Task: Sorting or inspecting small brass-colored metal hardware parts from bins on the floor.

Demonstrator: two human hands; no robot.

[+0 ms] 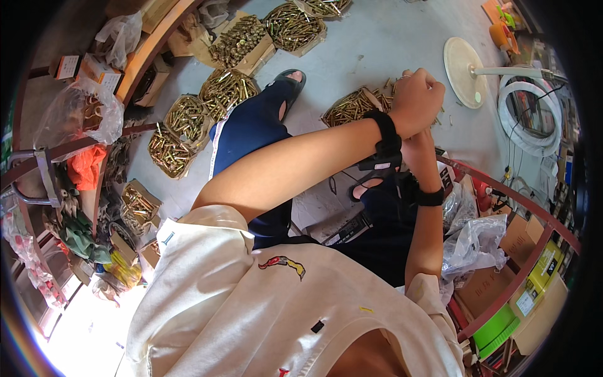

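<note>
My left hand (418,101) reaches across to the right, with its fingers curled; whether anything is inside them is hidden. Beneath its wrist, my right hand (417,140) is largely covered, so its fingers do not show. Both hands are close together, and they overlap in this view. Black straps circle both wrists, and a small black device (380,162) sits at the left one. Just below and left of the hands, an open carton of yellowish metal bolts (351,108) stands on the floor, with loose bolts (388,87) beside it.
Cartons of similar bolts (225,92) stand along the left and top. A round white stand base (464,73) and a coiled white hose (506,113) are at right. Red metal shelf frames (532,202) flank both sides, with plastic bags (476,245) and boxes.
</note>
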